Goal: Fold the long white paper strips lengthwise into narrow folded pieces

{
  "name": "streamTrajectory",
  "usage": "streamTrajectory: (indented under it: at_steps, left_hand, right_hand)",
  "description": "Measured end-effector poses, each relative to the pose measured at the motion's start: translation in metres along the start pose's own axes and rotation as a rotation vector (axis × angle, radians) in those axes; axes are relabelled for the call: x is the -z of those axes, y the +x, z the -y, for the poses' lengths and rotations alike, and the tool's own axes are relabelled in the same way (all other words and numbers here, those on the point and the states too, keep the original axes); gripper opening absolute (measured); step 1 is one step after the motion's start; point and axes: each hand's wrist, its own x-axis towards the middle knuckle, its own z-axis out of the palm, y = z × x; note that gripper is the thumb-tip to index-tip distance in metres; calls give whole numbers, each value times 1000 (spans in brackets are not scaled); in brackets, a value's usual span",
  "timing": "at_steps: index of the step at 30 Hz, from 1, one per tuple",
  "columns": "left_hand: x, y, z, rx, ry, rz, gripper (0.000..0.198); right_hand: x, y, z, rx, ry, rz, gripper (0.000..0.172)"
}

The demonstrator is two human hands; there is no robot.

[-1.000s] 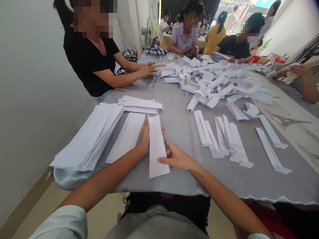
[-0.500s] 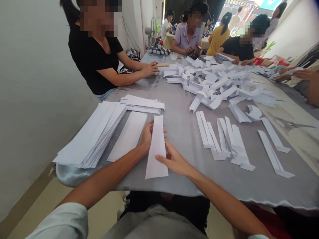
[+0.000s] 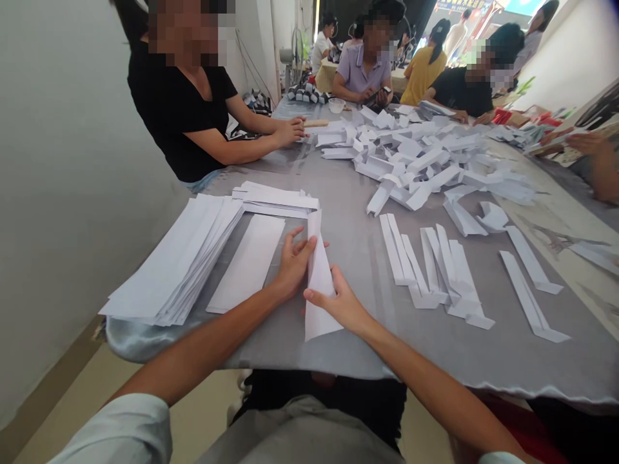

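Between my two hands is a white paper strip [image 3: 320, 270], raised a little above the near part of the table and curling along its length. My left hand [image 3: 296, 261] pinches its left edge towards the far end, thumb in front and some fingers behind. Lower down, my right hand [image 3: 345, 299] grips the strip from the right, its thumb lying across the front. Just left of my left hand lies a small stack of flat paper strips [image 3: 249, 264]. A thicker stack of paper sheets [image 3: 171, 261] is at the table's left edge.
Folded paper strips [image 3: 449, 270] lie to the right. Beyond them spreads a large heap of folded paper pieces [image 3: 411, 154]. More strips [image 3: 275, 200] lie past the left stacks. A person in black [image 3: 184, 122] sits at the far left of the grey-covered table [image 3: 348, 348]; several others sit farther back.
The paper strip has gone from nearly flat to curled and turned slightly right. My left thumb has come round to its front. A paper piece has appeared at the far right edge.
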Motion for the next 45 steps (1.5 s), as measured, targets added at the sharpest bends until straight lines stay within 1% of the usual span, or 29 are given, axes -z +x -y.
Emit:
streamTrajectory:
  at_steps: [4, 6, 8, 11, 14, 16, 18, 20, 22, 24, 26, 28, 30, 32, 33, 35, 39, 45]
  left_hand:
    - [2, 0, 0, 2, 50, 17, 83]
    - [4, 1, 0, 8, 57, 33, 82]
    - [5, 3, 0, 0, 63, 7, 77]
    - [6, 7, -1, -20, 57, -45, 64]
    - [9, 11, -5, -61, 43, -37, 51]
    - [11, 13, -9, -74, 29, -51, 45]
    - [13, 14, -12, -62, 6, -66, 41]
    - [14, 14, -13, -42, -6, -49, 38]
    - [14, 13, -14, -24, 1, -4, 37]
    - [13, 10, -14, 2, 24, 49, 37]
    - [12, 7, -15, 53, 53, 106, 39]
    - [10, 3, -17, 122, 88, 187, 43]
    - [10, 0, -17, 175, 122, 299, 44]
    - [10, -2, -16, 200, 145, 393, 44]
    - [11, -2, -15, 208, 152, 420, 43]
    - [11, -3, -13, 219, 162, 434, 43]
    - [11, -3, -13, 211, 181, 412, 45]
    - [10, -4, -15, 209, 191, 403, 48]
  right_hand:
    - [-1, 3, -2, 29, 72, -2, 60]
    - [-1, 5, -5, 10, 136, 32, 58]
    - [2, 7, -7, -22, 164, 49, 51]
    - [7, 8, -7, -53, 127, 46, 38]
    - [9, 5, -1, -74, 69, 84, 32]
    - [10, 3, 3, -58, 1, 106, 27]
    - [10, 1, 4, -2, -90, 107, 21]
    - [11, 2, 3, 54, -152, 94, 23]
    - [13, 4, 1, 77, -147, 57, 28]
    - [15, 7, 0, 98, -109, -19, 31]
    - [19, 10, 2, 163, -69, -132, 36]
    - [23, 13, 6, 245, -32, -236, 40]
    - [28, 16, 11, 316, 4, -306, 46]
    - [34, 18, 14, 358, 24, -333, 52]
    - [36, 19, 15, 371, 29, -335, 54]
    - [40, 21, 14, 381, 30, -325, 52]
    - [43, 25, 10, 394, 26, -310, 44]
    - [42, 24, 11, 379, 19, -333, 42]
